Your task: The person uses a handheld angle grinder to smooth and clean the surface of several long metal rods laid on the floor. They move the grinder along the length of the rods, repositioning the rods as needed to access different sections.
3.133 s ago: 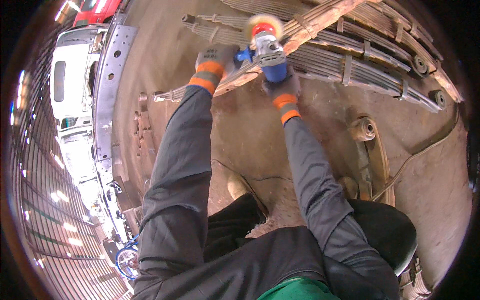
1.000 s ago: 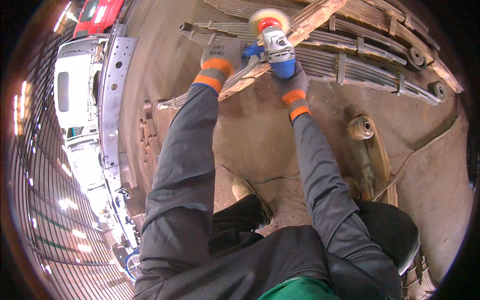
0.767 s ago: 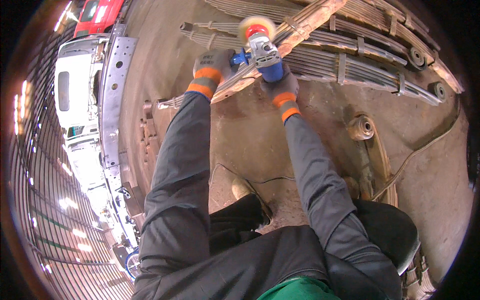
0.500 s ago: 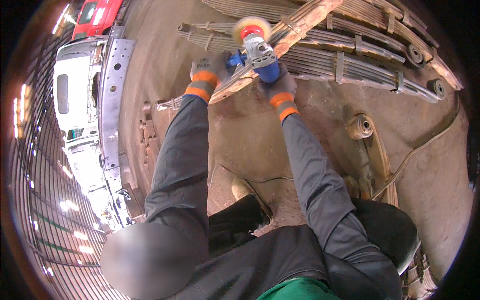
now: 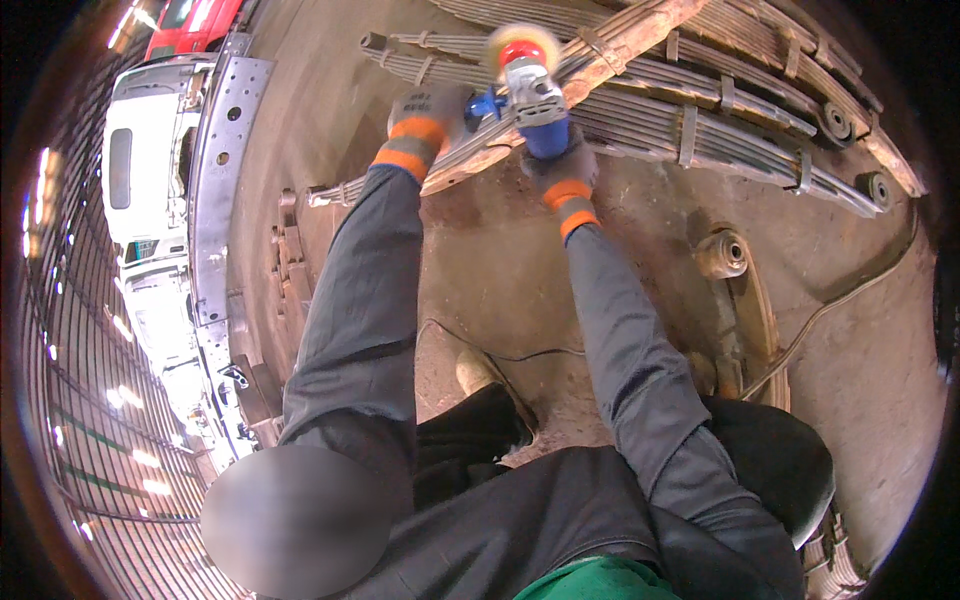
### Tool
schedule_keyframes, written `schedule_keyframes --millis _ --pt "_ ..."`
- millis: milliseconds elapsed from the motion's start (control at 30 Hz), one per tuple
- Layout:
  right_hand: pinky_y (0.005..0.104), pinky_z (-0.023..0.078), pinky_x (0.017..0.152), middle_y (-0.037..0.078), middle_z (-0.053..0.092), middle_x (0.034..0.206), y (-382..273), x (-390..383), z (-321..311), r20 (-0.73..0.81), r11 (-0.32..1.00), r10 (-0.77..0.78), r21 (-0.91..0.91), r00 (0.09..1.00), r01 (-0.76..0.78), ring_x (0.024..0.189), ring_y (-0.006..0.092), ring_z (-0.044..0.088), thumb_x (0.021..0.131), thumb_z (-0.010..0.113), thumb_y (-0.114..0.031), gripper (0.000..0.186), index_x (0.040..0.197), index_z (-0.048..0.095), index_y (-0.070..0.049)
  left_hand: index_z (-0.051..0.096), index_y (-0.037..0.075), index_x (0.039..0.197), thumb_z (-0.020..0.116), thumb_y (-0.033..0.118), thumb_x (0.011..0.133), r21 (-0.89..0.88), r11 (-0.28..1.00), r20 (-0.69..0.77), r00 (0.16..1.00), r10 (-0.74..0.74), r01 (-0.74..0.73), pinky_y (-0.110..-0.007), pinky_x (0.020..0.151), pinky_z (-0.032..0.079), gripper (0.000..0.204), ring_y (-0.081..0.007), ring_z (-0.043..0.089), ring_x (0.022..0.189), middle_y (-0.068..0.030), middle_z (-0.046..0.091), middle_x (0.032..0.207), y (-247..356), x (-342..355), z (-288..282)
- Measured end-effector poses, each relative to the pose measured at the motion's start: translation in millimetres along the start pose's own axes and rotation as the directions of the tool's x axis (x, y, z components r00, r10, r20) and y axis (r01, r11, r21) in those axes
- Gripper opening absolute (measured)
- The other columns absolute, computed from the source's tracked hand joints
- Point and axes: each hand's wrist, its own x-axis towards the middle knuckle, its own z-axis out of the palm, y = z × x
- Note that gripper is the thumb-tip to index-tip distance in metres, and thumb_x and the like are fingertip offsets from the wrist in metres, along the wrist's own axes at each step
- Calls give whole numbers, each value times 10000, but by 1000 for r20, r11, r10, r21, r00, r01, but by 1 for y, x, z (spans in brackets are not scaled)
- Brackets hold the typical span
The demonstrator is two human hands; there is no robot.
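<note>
Brown floor lies under leaf springs fanned towards one o'clock. At twelve, the left hand wraps the angle grinder by its side handle, the right hand its blue body, apparently steadying the wheel (its rim blurs).

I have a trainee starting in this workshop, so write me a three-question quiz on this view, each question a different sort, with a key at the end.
1. Open question: Which part of the power tool does the left hand hold?
2. True or false: The right hand holds the tool at its blue body.
3. Fill the gap: At the upper left of the picture, above the white cab, part of a ____ vehicle shows.

Key:
1. The blue side handle.
2. True.
3. Red.
</note>
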Motion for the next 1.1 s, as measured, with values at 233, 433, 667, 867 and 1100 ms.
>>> schedule_keyframes --millis 233,433,667,867,1100 --pt "432 553 919 138 703 1172 -6 -25 29 257 930 61 -367 964 39 1062 316 690 637 840 -338 631 1176 600 -113 744 202 1115 622 410 847 -53 986 114 982 -153 159 -480 886 541 360 -379 686 1045 -136 727 1128 -42 -32 47" --pt "422 550 936 90 718 1165 -31 -44 28 302 951 134 -306 944 -37 1081 311 687 638 847 -284 675 1244 576 -158 749 231 1117 610 432 852 -69 967 169 958 -232 246 -482 853 547 361 -383 688 998 -141 730 1083 -56 -48 63" --pt "444 564 916 121 725 1140 -28 -28 14 178 964 117 -256 977 -69 1089 340 685 650 861 -297 653 1239 604 -182 746 184 1097 665 459 814 -175 976 -4 991 -132 130 -458 839 539 403 -399 694 962 -171 732 1040 -56 -25 63" --pt "379 559 870 94 743 1091 -38 3 -32 48 978 58 -205 997 -47 969 277 705 658 872 -251 637 1232 617 -142 749 160 1103 662 394 810 -113 992 -61 996 -70 63 -486 842 549 385 -401 698 991 -189 727 1083 -3 12 18" --pt "308 540 845 63 749 1075 -38 18 -42 -57 983 22 183 998 -12 928 141 660 681 867 -163 548 1175 644 -87 727 114 1126 600 282 863 68 998 16 1000 -2 1 -479 887 553 337 -376 685 1072 -174 711 1163 17 44 -12"
